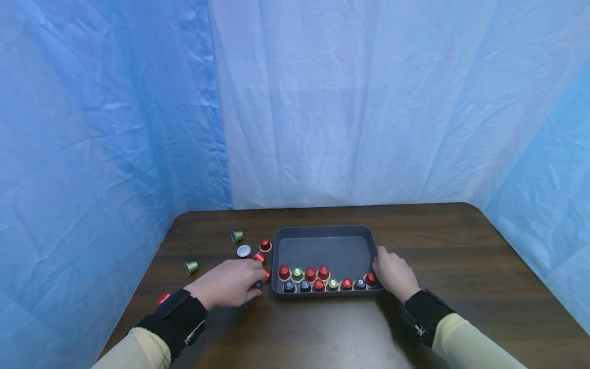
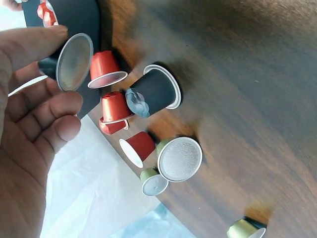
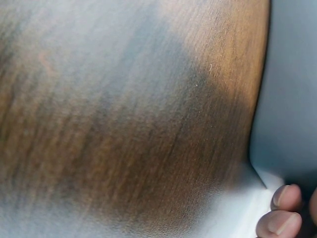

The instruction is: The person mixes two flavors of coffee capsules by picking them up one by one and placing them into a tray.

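My left hand point(image 1: 232, 282) pinches a dark coffee capsule point(image 2: 74, 62) between thumb and fingers, just left of the grey tray point(image 1: 326, 248). The held capsule's pale lid faces outward in the left wrist view. My right hand point(image 1: 395, 272) grips the tray's right side, with fingertips point(image 3: 283, 224) at its wall in the right wrist view. Along the tray's near side, capsules stand lid down: a front row of dark, red and green ones, and a partial second row with a green capsule point(image 1: 297, 274) among red ones.
Left of the tray lie several loose capsules: red ones point(image 1: 265, 245), a black one point(image 2: 154, 90), a white-lidded one point(image 1: 244, 251) and green ones point(image 1: 191, 267). A brown wooden table point(image 1: 438, 241) carries everything, with blue sheets point(image 1: 345, 102) hanging behind and beside it.
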Action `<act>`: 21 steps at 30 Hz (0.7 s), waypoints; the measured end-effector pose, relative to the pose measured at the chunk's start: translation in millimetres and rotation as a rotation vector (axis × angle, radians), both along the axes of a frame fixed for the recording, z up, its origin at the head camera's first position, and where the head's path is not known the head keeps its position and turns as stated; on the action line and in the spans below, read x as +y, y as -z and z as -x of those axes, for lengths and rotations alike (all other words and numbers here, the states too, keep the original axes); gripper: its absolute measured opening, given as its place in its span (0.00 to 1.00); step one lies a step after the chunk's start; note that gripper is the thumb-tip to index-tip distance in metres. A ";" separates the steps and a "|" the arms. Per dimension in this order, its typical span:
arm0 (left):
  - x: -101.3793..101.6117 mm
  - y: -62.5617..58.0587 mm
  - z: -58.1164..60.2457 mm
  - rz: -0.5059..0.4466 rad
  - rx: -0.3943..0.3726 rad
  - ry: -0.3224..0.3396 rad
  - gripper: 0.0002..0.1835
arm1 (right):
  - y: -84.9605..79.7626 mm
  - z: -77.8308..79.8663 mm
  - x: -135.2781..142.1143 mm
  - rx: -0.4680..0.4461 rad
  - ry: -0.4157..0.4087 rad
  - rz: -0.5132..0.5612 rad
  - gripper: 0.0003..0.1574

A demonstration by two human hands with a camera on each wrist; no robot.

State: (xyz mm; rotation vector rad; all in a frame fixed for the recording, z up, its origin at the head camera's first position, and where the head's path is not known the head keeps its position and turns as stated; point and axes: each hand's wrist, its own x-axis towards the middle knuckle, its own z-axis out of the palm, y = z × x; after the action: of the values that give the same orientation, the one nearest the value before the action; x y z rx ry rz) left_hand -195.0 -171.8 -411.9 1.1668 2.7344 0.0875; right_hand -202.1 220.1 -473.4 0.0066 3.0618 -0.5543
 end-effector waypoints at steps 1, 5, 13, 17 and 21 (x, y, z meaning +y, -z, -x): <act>0.2 -0.1 0.6 -0.013 0.009 0.002 0.13 | 0.1 0.1 0.1 0.001 0.000 -0.001 0.20; 2.4 -1.2 1.3 -0.069 0.051 0.005 0.12 | 0.3 0.2 0.2 0.006 -0.001 -0.003 0.20; 5.8 -2.9 1.1 -0.125 0.131 0.004 0.14 | -0.9 0.8 -0.8 -0.008 0.008 0.000 0.21; 7.2 -3.0 2.1 -0.151 0.098 -0.001 0.14 | -1.5 0.7 -1.1 -0.017 0.013 0.002 0.21; 9.6 -2.1 4.0 -0.185 0.099 0.026 0.13 | -0.4 0.9 -0.5 -0.012 0.014 -0.001 0.21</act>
State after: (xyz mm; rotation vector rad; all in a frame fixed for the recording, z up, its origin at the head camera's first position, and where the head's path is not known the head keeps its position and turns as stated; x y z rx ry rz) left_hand -198.9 -162.2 -409.7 1.2858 2.8468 0.2920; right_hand -203.1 219.5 -473.0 0.0314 3.0522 -0.5514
